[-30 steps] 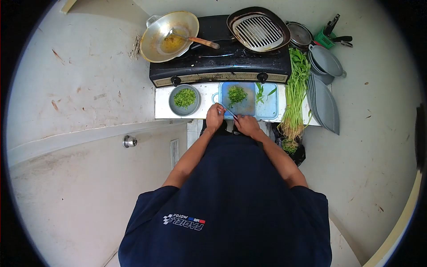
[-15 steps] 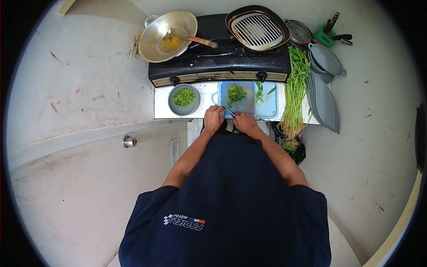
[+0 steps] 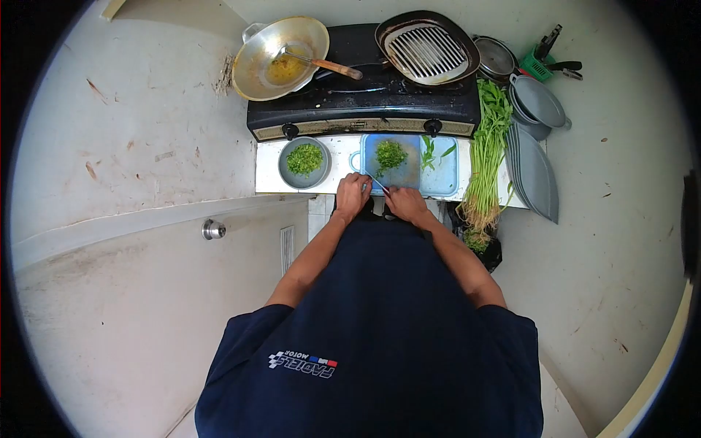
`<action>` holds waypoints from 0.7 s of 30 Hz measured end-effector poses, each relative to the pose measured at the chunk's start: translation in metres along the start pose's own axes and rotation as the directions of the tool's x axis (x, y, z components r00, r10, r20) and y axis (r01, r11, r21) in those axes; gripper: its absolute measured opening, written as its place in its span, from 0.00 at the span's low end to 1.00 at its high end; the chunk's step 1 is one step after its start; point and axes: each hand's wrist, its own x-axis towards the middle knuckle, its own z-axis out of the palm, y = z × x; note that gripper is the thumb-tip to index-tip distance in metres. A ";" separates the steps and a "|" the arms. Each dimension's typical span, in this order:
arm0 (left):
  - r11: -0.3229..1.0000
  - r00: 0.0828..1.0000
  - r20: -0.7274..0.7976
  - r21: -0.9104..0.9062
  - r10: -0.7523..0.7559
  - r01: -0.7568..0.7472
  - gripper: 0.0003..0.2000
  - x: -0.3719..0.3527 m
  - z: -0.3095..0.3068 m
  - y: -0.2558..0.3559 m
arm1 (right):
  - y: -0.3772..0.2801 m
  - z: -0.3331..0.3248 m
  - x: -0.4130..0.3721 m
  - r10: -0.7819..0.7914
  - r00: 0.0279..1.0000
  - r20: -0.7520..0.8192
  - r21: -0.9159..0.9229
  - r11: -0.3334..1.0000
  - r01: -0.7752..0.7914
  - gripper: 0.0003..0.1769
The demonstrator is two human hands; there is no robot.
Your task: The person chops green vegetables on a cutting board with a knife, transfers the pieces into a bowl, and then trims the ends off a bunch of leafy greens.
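Note:
My right hand (image 3: 406, 202) is closed around the handle of a knife (image 3: 378, 184), whose blade slants up and left toward my other hand. My left hand (image 3: 353, 193) rests at the front left corner of the blue cutting board (image 3: 403, 179), its fingers curled together; what they hold, if anything, is hidden. Chopped green leaves (image 3: 391, 155) lie in a heap on the board, just beyond the blade. A few uncut leaves (image 3: 429, 155) lie on the light blue right part. Left of the board, a grey bowl (image 3: 283, 174) holds more chopped greens (image 3: 304, 159).
Behind the board stands a black gas stove (image 3: 350, 109) with a wok (image 3: 252, 55), a spatula (image 3: 332, 66) in it, and a grill pan (image 3: 427, 55). To the right lie long leafy greens with roots (image 3: 485, 168), stacked grey plates (image 3: 537, 179) and a green basket (image 3: 537, 68) of utensils.
The view has shifted slightly, moving the stove and counter a little to the right in frame. Both hands stay at the board's front edge; the knife blade's angle differs slightly.

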 end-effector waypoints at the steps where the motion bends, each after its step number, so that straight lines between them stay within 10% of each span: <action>1: 1.000 1.000 0.003 -0.006 -0.003 0.003 0.04 0.000 0.000 0.000 | 0.000 0.000 -0.001 -0.005 1.000 -0.001 -0.002 1.000 0.005 0.21; 21: 0.998 0.997 0.021 0.009 0.070 -0.070 0.03 0.002 -0.005 -0.003 | 0.003 0.004 0.002 0.051 0.998 0.027 0.006 0.999 -0.052 0.18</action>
